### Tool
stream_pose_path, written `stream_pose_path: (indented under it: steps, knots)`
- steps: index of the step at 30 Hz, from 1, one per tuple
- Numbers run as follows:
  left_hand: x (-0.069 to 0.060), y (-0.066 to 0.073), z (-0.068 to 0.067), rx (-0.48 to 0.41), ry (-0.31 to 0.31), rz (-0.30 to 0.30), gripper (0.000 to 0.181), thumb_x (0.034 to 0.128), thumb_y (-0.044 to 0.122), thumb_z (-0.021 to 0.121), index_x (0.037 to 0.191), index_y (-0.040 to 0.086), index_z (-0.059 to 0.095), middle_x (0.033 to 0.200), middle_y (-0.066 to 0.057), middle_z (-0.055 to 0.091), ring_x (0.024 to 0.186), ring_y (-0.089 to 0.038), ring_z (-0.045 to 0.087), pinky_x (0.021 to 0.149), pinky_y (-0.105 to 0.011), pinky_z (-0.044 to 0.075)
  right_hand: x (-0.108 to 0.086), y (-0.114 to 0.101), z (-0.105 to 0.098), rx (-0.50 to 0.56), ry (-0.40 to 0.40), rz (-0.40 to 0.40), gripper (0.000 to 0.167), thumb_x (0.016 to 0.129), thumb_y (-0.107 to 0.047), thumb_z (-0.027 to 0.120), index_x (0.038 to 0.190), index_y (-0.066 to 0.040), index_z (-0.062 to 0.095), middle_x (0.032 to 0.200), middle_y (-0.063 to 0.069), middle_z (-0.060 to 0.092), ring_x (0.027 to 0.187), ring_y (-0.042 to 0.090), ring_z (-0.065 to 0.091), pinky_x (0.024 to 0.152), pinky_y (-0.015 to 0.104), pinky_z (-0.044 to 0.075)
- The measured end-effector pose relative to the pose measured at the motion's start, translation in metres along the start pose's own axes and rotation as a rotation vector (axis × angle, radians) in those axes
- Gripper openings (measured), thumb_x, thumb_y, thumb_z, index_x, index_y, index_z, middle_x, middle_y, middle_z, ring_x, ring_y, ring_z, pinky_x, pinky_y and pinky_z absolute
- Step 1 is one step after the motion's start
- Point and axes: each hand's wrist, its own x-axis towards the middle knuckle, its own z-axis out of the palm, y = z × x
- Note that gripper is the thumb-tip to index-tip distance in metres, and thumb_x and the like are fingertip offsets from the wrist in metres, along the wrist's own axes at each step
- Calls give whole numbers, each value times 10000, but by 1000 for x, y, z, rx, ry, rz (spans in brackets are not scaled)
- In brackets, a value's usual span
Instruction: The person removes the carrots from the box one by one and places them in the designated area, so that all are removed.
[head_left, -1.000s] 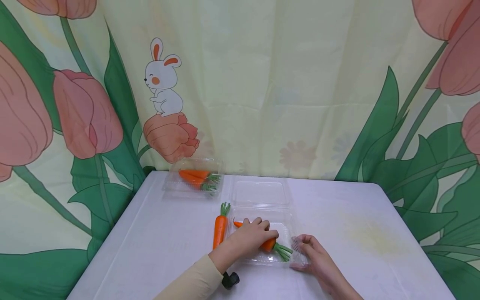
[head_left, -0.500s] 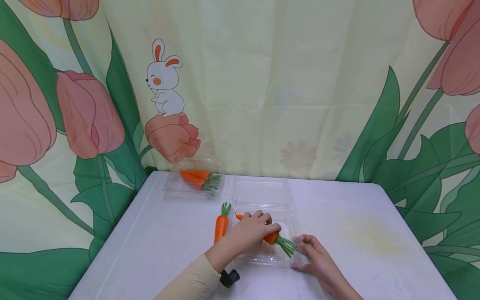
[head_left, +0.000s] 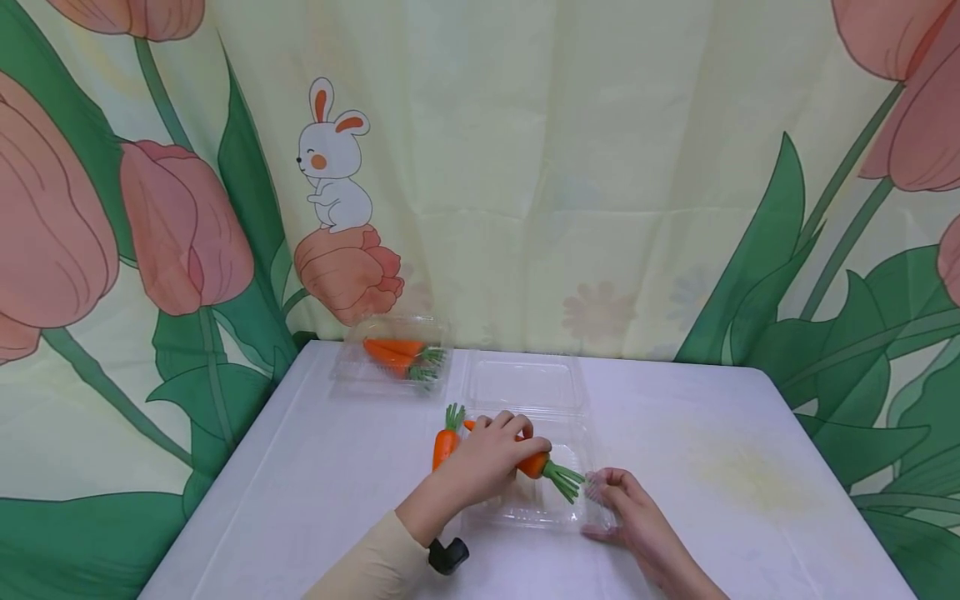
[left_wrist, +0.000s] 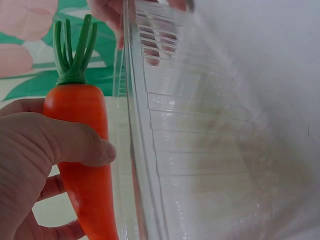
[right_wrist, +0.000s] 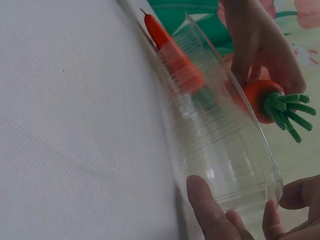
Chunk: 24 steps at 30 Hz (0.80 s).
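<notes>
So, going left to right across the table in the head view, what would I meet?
Clear box of carrots, loose carrot, left hand, held carrot's green top, right hand.

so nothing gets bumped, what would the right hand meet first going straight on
The right hand would first meet the clear plastic container it grips; beyond that, perhaps the held carrot, though depth is unclear.

My left hand (head_left: 487, 458) reaches forward with its back upward, fingers and thumb curled in a grip. My right hand (head_left: 632, 515) grips too, fingers bent.
</notes>
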Motion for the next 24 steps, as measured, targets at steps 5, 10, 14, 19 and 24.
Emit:
stream_pose_path:
  steps: [5, 10, 14, 19, 24]
  knots:
    - [-1, -3, -3, 3, 96, 8, 504, 885, 169, 822, 1279, 408, 618, 1171, 46, 583, 1091, -157, 532, 830, -311, 478, -1, 1, 0, 4, 0, -5, 322, 1069, -126, 388, 1354, 19, 354, 1471, 260, 377, 1345, 429, 389, 807, 508, 627]
    - [-1, -5, -10, -21, 193, 5, 525, 866, 143, 829, 1303, 361, 635, 1172, 23, 593, 1068, -170, 564, 800, -288, 499, -2, 0, 1, 15, -3, -19, 312, 1064, -113, 387, 1343, 24, 363, 1455, 247, 391, 1344, 402, 401, 808, 515, 625]
    - [-1, -7, -15, -70, 248, 2, 544, 861, 154, 839, 1336, 316, 628, 1174, 5, 615, 1046, -169, 580, 794, -260, 522, -2, 0, 1, 12, -4, -22, 310, 1063, -115, 389, 1340, 24, 368, 1487, 247, 391, 1351, 393, 400, 808, 512, 625]
    - [-3, -13, -16, -109, 309, -25, 544, 869, 174, 829, 1362, 265, 618, 1175, 5, 623, 1025, -146, 596, 734, -210, 545, -1, 1, 0, 10, -6, -25, 311, 1058, -109, 399, 1337, 27, 378, 1515, 240, 394, 1349, 379, 407, 813, 503, 625]
    - [-5, -16, -17, -147, 341, -69, 588, 864, 189, 825, 1400, 219, 585, 1195, 5, 627, 1049, -148, 632, 770, -248, 588, 0, 1, 0, 0, -6, -24, 322, 1058, -126, 406, 1342, 24, 378, 1500, 232, 398, 1335, 379, 413, 811, 500, 627]
